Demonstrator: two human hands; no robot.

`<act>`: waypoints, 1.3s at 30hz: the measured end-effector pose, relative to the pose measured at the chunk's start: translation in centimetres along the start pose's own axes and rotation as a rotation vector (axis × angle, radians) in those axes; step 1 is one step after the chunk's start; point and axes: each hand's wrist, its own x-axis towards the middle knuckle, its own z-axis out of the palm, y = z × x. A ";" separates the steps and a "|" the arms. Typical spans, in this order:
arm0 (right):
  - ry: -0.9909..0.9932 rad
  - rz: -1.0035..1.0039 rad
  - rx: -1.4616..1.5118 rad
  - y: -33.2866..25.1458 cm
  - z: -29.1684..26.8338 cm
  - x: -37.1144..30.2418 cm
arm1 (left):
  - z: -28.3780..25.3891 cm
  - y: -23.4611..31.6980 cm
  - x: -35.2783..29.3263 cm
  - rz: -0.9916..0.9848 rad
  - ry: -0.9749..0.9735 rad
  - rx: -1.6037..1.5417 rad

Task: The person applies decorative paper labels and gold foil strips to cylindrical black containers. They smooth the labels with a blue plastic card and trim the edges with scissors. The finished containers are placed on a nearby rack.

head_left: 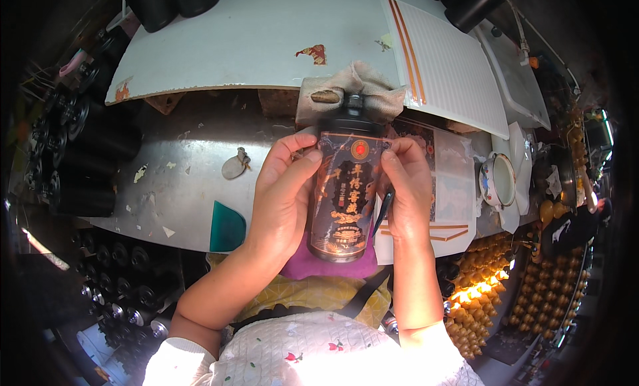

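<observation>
A black bottle [343, 206] with a dark printed label lies in front of me, its neck pointing away. The label carries gold lettering and a red round emblem. My left hand [279, 193] pinches at the label's upper left corner, thumb and fingers closed. My right hand [407, 186] does the same at the upper right. Beside the right fingers a slim dark strip [384, 211] hangs down; whether it is held I cannot tell. Under the bottle's neck sits a bunched beige cloth [363, 83]. A printed sheet [456, 166] lies partly behind the right hand.
A green plastic scraper [227, 227] and a small tied pouch-like lump [235, 165] lie on the metal table [190, 139]. An enamel bowl [498, 179] stands at right. Beyond runs a pale board [226, 46] with a striped sheet [442, 63]. Dark bottles [93, 146] crowd the left; golden ones [476, 299] the lower right.
</observation>
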 end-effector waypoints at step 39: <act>-0.134 0.004 -0.014 0.3 0.1 0.6 | -0.1 -1.2 1.4 0.123 -0.046 0.143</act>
